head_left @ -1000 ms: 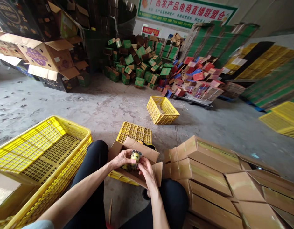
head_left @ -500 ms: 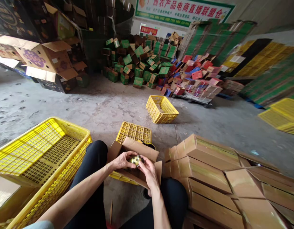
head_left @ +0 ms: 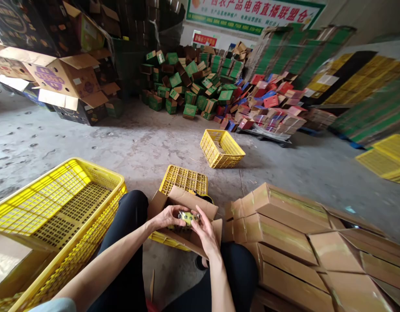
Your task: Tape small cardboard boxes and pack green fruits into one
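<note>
One film-wrapped yellow pack (head_left: 188,218) was pinched in the left hand (head_left: 170,216) and touched by the loosely spread right hand (head_left: 204,227) above the carton (head_left: 157,204) at six o'clock, not yet set down, flaps (head_left: 195,202) open.

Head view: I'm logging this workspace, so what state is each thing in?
Yellow-green item: held in the left hand, right hand alongside
Nearest carton: open, flaps spread
Left yellow crate: open-topped, cardboard inside
Yellow crate ahead: upright, open-topped
Brown cartons: closely stacked
Green boxes: heaped
Red boxes: heaped
</note>
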Demonstrator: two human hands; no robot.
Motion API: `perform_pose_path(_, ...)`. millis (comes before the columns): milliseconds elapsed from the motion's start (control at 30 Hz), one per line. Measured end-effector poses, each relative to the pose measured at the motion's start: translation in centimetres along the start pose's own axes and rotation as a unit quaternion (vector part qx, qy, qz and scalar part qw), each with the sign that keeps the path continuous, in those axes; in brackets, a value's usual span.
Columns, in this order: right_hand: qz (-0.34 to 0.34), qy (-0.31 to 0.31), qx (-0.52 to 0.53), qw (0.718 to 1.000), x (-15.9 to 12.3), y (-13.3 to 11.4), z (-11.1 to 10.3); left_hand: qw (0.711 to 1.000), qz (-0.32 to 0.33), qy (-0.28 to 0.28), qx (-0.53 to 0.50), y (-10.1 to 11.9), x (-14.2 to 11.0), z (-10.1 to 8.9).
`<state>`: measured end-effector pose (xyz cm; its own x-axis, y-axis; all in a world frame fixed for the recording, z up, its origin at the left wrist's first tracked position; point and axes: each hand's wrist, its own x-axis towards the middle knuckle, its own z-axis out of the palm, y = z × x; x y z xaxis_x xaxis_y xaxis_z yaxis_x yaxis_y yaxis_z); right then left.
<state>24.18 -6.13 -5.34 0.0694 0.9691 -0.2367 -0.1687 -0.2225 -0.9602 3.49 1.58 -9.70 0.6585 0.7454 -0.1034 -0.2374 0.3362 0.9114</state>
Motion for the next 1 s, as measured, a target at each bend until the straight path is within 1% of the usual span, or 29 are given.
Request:
perform_pose_path(67,-0.017,0.000,-0.055,0.998,0.3,0.1,-0.7,1.000,0.001,-0.010,-0.020,-0.2,0.1,0.0)
perform_pose_path(133,-0.037,0.036,-0.119,0.992,0.6,0.2,-1.7,0.999,0.004,0.001,-0.038,-0.3,0.2,-0.2)
perform_pose_path(167,-0.046,0.056,-0.165,0.984,0.8,0.2,-2.2,0.999,0.004,0.015,-0.042,-0.3,0.2,-0.3)
perform_pose_path(200,-0.051,0.065,-0.229,0.970,0.9,0.3,-2.7,0.999,0.004,0.031,-0.042,-0.2,0.3,-0.5)
perform_pose_path(233,-0.053,0.060,-0.303,0.950,0.9,0.3,-3.0,0.998,0.004,0.046,-0.039,-0.2,0.3,-0.6)
perform_pose_path(300,-0.042,0.017,-0.437,0.898,0.9,0.4,-3.4,0.998,0.004,0.062,-0.027,-0.1,0.4,-0.9)
perform_pose_path(333,-0.032,-0.010,-0.481,0.876,0.9,0.6,-3.4,0.998,0.006,0.063,-0.020,-0.1,0.4,-1.0)
perform_pose_path(367,-0.020,-0.030,-0.508,0.861,0.9,0.9,-3.3,0.998,0.009,0.061,-0.014,-0.1,0.4,-1.0)
perform_pose_path(533,0.037,-0.068,-0.554,0.829,1.4,2.7,-2.7,0.999,0.013,0.047,0.010,-0.1,0.4,-1.0)
perform_pose_path(633,0.079,-0.069,-0.579,0.809,1.9,3.4,-2.7,0.999,0.013,0.047,0.017,0.0,0.5,-1.0)
perform_pose_path(700,0.090,-0.062,-0.588,0.801,2.4,3.6,-2.7,0.999,0.014,0.045,0.015,-0.1,0.6,-1.1)
perform_pose_path(900,0.099,-0.065,-0.583,0.804,4.5,3.6,-2.0,1.000,0.014,0.023,-0.007,-1.1,0.9,-1.3)
perform_pose_path(1000,0.101,-0.048,-0.577,0.809,5.3,3.8,-1.9,1.000,0.008,0.024,-0.015,-1.6,1.1,-1.4)
